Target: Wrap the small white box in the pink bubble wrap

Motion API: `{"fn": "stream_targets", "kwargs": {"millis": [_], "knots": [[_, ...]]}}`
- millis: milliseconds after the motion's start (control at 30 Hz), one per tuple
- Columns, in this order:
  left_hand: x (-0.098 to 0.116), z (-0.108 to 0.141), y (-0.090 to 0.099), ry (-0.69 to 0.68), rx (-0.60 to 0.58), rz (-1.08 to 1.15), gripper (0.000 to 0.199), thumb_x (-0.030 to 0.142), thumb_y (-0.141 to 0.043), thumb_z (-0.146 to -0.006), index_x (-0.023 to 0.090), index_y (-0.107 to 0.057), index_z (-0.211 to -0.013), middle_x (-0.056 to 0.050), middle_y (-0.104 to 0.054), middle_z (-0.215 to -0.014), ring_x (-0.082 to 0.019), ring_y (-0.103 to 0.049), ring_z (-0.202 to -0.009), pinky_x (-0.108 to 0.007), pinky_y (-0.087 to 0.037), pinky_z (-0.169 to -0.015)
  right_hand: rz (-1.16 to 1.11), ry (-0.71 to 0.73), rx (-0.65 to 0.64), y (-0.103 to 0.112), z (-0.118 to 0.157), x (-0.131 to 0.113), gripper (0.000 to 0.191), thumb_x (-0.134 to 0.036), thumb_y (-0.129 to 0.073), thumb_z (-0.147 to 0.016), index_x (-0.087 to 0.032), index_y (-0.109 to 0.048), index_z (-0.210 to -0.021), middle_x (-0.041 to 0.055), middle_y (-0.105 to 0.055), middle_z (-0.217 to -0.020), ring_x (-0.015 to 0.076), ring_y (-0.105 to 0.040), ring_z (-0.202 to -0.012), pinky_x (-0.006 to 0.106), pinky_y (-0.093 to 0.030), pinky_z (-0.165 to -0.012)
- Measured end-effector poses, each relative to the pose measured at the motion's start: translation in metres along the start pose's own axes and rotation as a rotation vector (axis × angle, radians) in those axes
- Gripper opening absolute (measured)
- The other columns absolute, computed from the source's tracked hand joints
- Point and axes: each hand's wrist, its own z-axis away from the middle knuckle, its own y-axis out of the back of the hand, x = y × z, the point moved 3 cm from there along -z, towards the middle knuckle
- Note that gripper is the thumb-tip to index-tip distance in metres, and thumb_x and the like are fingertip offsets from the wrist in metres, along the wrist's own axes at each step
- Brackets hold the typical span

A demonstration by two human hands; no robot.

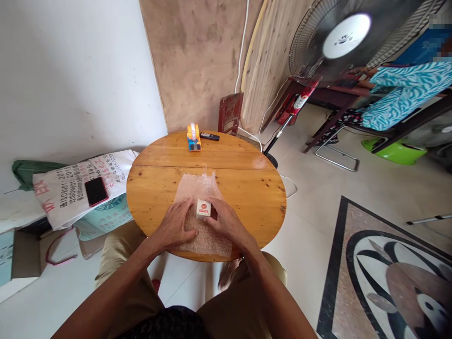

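Observation:
A small white box (204, 208) with a red emblem on top lies on a sheet of clear bubble wrap (208, 242). The sheet is spread over a round wooden table (148, 188), with a strip of clear tape at its far edge. My right hand (226, 220) has the box between thumb and fingers, from its right side. Just left of the box, my left hand (179, 222) rests on the wrap, thumb and fingers apart, holding nothing.
At the table's far side stand a tape dispenser (194, 137) and a dark handheld object (209, 136). A phone (96, 191) lies on printed sacks (76, 176) to the left. A pedestal fan (348, 35) stands right, with a seated person in patterned clothes (406, 96) beyond.

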Motion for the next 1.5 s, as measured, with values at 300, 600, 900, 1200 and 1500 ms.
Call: {"fn": "stream_targets", "kwargs": {"millis": [300,600,900,1200,1500], "knots": [[0.0,0.004,0.006,-0.035,0.026,0.059,0.086,0.027,-0.067,-0.074,0.018,-0.027,-0.15,-0.017,-0.044,-0.148,-0.034,-0.042,-0.135,-0.055,-0.035,-0.111,-0.096,0.013,0.002,0.001,0.002,0.005,0.059,-0.026,-0.068,-0.077,-0.02,-0.051,-0.133,0.0131,-0.059,-0.132,0.027,-0.055,-0.12,0.045,-0.042,-0.103],[-0.036,0.077,0.045,0.016,0.324,-0.084,0.057,0.031,-0.057,-0.086,0.019,-0.042,-0.139,-0.015,-0.054,-0.137,-0.033,-0.049,-0.129,-0.055,-0.041,-0.107,-0.481,-0.122,0.093,0.006,0.005,0.023,0.037,-0.04,-0.045,-0.095,-0.022,-0.056,-0.126,0.0083,-0.063,-0.129,0.0219,-0.059,-0.119,0.041,-0.046,-0.103],[-0.071,0.2,0.094,0.336,0.407,-0.221,0.041,0.041,-0.055,-0.088,0.018,-0.059,-0.122,-0.014,-0.06,-0.128,-0.033,-0.055,-0.12,-0.054,-0.046,-0.102,-0.519,-0.122,0.219,-0.008,-0.001,0.034,0.042,-0.048,-0.04,-0.096,-0.018,-0.06,-0.118,0.0106,-0.065,-0.123,0.0204,-0.061,-0.113,0.038,-0.044,-0.103],[-0.044,0.23,0.091,0.307,0.471,-0.188,0.034,0.04,-0.056,-0.09,0.018,-0.064,-0.115,-0.013,-0.062,-0.126,-0.031,-0.06,-0.116,-0.053,-0.047,-0.101,-0.477,-0.049,0.325,-0.016,-0.011,0.043,0.047,-0.057,-0.041,-0.093,-0.019,-0.065,-0.107,0.0079,-0.07,-0.108,0.0215,-0.063,-0.101,0.037,-0.049,-0.094],[-0.029,0.237,0.074,0.253,0.462,-0.112,0.028,0.034,-0.056,-0.09,0.019,-0.065,-0.113,-0.012,-0.063,-0.123,-0.027,-0.06,-0.114,-0.032,-0.061,-0.067,-0.432,-0.047,0.332,-0.018,-0.013,0.051,0.046,-0.055,-0.041,-0.094,-0.02,-0.064,-0.112,0.0082,-0.069,-0.113,0.0226,-0.063,-0.105,0.04,-0.049,-0.096]]}}
